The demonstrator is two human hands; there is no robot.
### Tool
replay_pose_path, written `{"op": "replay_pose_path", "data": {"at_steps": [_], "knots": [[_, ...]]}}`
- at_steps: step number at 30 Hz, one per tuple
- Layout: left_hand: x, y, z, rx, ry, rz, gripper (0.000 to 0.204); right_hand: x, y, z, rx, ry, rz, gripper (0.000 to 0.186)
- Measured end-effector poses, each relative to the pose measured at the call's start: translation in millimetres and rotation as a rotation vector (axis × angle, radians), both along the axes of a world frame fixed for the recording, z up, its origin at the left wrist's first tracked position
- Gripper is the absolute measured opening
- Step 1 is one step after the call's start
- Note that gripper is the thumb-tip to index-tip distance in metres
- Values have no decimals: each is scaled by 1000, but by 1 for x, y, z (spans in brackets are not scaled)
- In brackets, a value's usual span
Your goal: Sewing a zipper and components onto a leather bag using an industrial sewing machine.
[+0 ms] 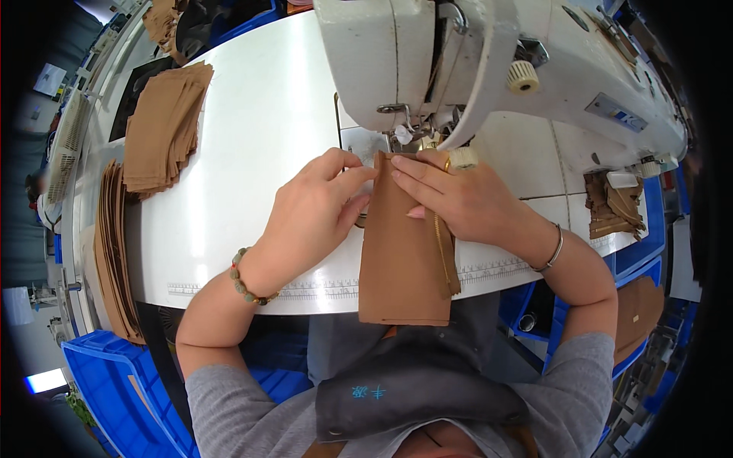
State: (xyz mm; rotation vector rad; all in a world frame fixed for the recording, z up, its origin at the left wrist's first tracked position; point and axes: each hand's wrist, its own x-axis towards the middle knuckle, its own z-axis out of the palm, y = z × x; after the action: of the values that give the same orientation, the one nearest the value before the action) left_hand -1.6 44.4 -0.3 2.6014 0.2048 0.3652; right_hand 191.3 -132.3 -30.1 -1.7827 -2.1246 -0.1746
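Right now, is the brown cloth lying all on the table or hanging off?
Hanging off: the brown cloth droops over the white table front edge.

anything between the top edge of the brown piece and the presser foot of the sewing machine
Nothing visible. The brown fabric piece lies flat with its top edge right at the presser foot. The left hand and right hand press on it from either side, fingertips just short of the foot.

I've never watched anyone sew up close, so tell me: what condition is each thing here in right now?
Brown fabric piece: flat on the table, top edge at the needle, lower end hanging over the table edge.
Zipper: lying along the piece's right edge.
Left hand: fingers pressing the piece's upper left edge.
Right hand: fingers pressing the top of the piece.
Sewing machine: head over the fabric.
Stack of brown pieces: piled, fanned, far left.
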Motion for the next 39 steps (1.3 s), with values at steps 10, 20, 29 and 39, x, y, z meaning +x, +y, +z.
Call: {"op": "replay_pose_path", "data": {"at_steps": [10, 20, 29, 39], "knots": [[7, -10, -21, 414, -108, -66, 45, 5, 3, -3, 37, 16, 39, 50], [7, -13, -20, 407, -62, -67, 51, 2, 10, -2, 234, -127, 29, 20], [7, -15, -19, 431, -35, -35, 56, 8, 11, -1, 217, -174, 81, 17], [10, -16, -18, 503, -12, -81, 57, 9, 10, -1, 201, -191, 57, 22]]}}
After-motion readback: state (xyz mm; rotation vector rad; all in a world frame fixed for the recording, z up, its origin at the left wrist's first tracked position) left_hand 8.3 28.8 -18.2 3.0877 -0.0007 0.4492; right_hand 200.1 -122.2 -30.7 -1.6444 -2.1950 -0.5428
